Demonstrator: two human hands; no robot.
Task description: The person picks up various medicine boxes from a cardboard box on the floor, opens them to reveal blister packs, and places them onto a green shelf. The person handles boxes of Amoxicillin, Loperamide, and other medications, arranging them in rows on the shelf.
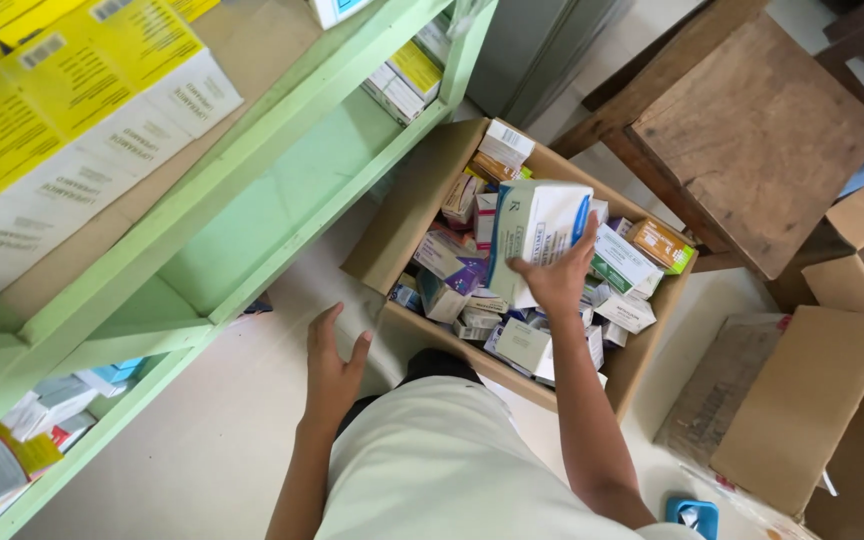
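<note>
The right hand [559, 275] has its grip closed on a large white and blue carton [537, 235], thumb on the near face and fingertips wrapped over the right edge, holding it upright just above the packed contents of an open cardboard box [407, 215] on the floor. The left hand [332, 375] is released, fingers spread and holding nothing, hovering over the pale floor [202, 450] beside the box's near left corner.

Under the lifted carton lie many smaller medicine cartons [627, 260], white, purple, green and orange, stacked loosely and at angles. To handle this well, I judge the grip should stay across the carton's width with the thumb pressing firmly, since it is held by one side only and could swing; lifting it straight up keeps it from dragging the loose cartons beneath. The free hand is near enough to steady the box wall or support the carton's lower edge.

To the left stands a light green shelf unit [282, 170] carrying yellow and white boxes [62, 110]. A wooden stool [752, 130] sits beyond the box, and more cardboard boxes [802, 400] stand at the right.
</note>
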